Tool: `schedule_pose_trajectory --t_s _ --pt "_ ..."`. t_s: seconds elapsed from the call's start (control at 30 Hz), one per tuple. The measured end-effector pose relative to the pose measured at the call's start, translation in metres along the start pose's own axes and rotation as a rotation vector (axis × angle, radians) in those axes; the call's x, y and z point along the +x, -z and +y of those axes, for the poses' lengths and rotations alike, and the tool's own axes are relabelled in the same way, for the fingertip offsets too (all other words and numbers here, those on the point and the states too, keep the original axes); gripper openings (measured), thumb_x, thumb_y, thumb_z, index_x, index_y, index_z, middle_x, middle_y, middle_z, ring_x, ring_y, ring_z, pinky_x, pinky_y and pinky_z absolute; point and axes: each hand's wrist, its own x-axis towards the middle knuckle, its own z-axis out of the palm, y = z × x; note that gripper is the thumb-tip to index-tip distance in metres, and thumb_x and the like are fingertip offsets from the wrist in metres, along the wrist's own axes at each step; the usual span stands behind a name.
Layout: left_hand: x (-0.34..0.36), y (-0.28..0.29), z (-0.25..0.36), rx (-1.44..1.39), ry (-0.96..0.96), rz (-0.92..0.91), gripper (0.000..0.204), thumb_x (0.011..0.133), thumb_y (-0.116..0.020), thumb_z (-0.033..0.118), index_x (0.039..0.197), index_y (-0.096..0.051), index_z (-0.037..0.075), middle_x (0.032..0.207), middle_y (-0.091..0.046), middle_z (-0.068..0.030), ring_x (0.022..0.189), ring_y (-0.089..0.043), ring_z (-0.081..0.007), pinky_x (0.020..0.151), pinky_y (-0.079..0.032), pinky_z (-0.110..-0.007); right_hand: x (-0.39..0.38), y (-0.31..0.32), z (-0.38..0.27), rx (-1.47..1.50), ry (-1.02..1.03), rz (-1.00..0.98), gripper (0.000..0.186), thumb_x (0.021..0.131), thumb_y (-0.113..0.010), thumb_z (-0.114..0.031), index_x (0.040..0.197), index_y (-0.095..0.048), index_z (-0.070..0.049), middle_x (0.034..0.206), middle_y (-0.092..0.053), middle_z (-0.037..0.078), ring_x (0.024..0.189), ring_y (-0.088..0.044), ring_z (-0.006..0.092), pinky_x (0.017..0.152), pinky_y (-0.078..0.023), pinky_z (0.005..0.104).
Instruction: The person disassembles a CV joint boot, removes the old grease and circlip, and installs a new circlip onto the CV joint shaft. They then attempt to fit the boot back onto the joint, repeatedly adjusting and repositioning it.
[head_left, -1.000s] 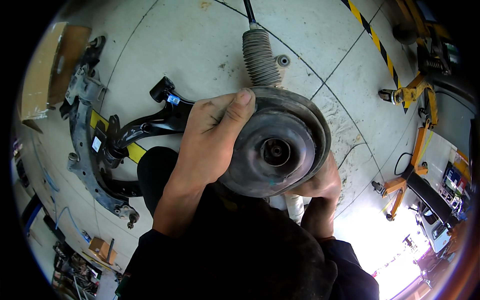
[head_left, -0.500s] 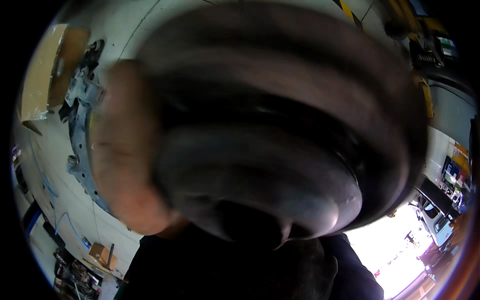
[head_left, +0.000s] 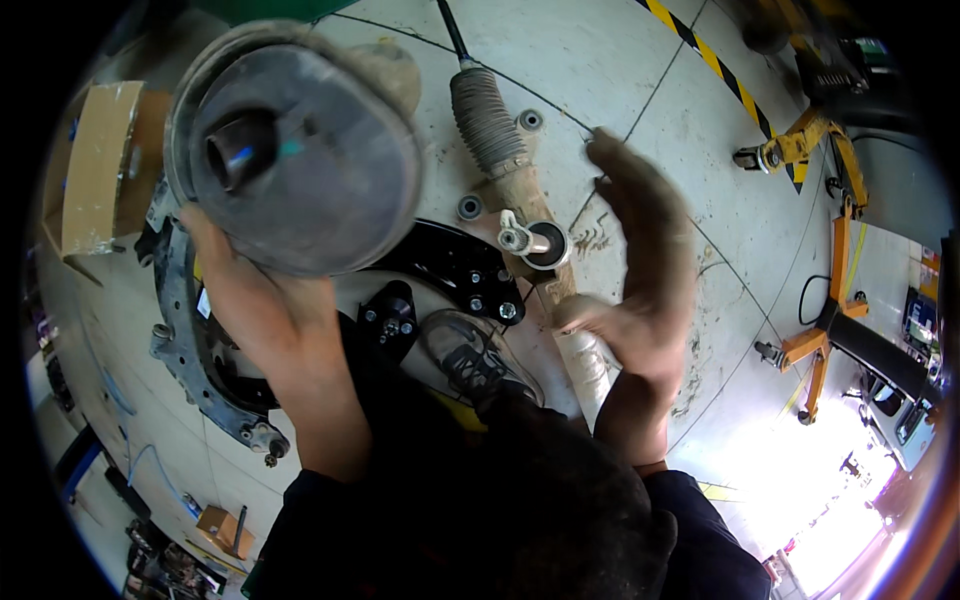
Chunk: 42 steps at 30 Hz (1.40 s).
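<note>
My left hand [head_left: 262, 315] holds up a large round dark grey rubber boot [head_left: 330, 170] with a short open tube on its face. The thumb lies at its near left rim; the other fingers are hidden behind it. My right hand [head_left: 650, 260] is empty, thumb and fingers spread in a curve, slightly blurred. It hovers by a steering rack [head_left: 518, 188] lying on the floor. The rack has a ribbed bellows [head_left: 487, 118] at its far end. A splined shaft [head_left: 527, 238] sticks up from its round housing, left of my right hand.
A black bracketed metal arm [head_left: 450, 262] and a grey subframe [head_left: 178, 290] lie left of the rack. My shoe [head_left: 465, 355] stands between them. A cardboard box [head_left: 100, 170] is at far left. An orange wheeled stand [head_left: 815, 330] and striped floor tape [head_left: 725, 85] are on the right.
The rubber boot, which filled most of the view close up, has moved away and to the left. My right hand has come into sight, empty, and the rack is uncovered.
</note>
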Motion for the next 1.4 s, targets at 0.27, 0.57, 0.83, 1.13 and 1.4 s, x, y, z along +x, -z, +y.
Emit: schedule_pose_trajectory --t_s 0.27,0.57,0.83,1.13,1.4 --pt "-0.102 -0.034 -0.052 0.217 0.177 -0.426 0.041 0.090 -0.064 0.001 0.126 -0.045 -0.005 0.115 -0.057 -0.0179 0.115 -0.057 -0.0177 0.088 -0.051 -0.030 -0.008 -0.002 -0.012 0.182 -0.041 0.400 0.086 0.086 -0.072 -0.038 0.145 -0.028 0.005 0.144 -0.039 0.027 0.131 -0.045 0.0342 0.110 -0.037 0.0433" --pt "-0.120 -0.032 -0.052 0.495 0.248 -1.231 0.021 0.079 -0.078 0.009 0.099 -0.071 0.005 0.122 -0.064 -0.0165 0.114 -0.063 -0.0294 0.092 -0.052 -0.038 -0.018 0.058 0.014 0.463 -0.178 0.577 0.058 0.097 -0.051 -0.038 0.136 -0.043 0.004 0.125 -0.057 0.022 0.112 -0.061 0.0286 0.097 -0.050 0.0414" --pt "-0.033 -0.004 -0.039 0.523 -0.233 -0.837 0.091 0.066 -0.089 0.015 0.141 -0.040 -0.004 0.135 -0.052 -0.0223 0.126 -0.052 -0.0326 0.105 -0.043 -0.044 0.036 0.045 0.033 0.120 0.443 0.204 0.039 0.095 -0.056 -0.025 0.125 -0.058 0.001 0.117 -0.065 0.018 0.102 -0.066 0.0249 0.093 -0.053 0.0362" --pt "-0.042 0.002 -0.048 0.728 -0.118 -0.587 0.092 0.071 -0.086 0.036 0.141 -0.039 0.001 0.138 -0.047 -0.0188 0.127 -0.049 -0.0302 0.107 -0.043 -0.042 0.126 0.012 -0.042 0.316 -0.214 -0.410 0.069 0.095 -0.052 -0.050 0.132 -0.051 0.008 0.117 -0.063 0.024 0.112 -0.063 0.0297 0.088 -0.054 0.0381" --pt "-0.042 0.007 -0.071 0.561 -0.119 -0.444 0.112 0.067 -0.086 0.050 0.147 -0.023 0.003 0.139 -0.042 -0.0173 0.127 -0.047 -0.0353 0.110 -0.039 -0.050 0.084 0.033 -0.027 0.250 0.014 -0.061 0.068 0.096 -0.050 -0.055 0.133 -0.051 0.003 0.125 -0.059 0.019 0.109 -0.062 0.0242 0.090 -0.053 0.0358"
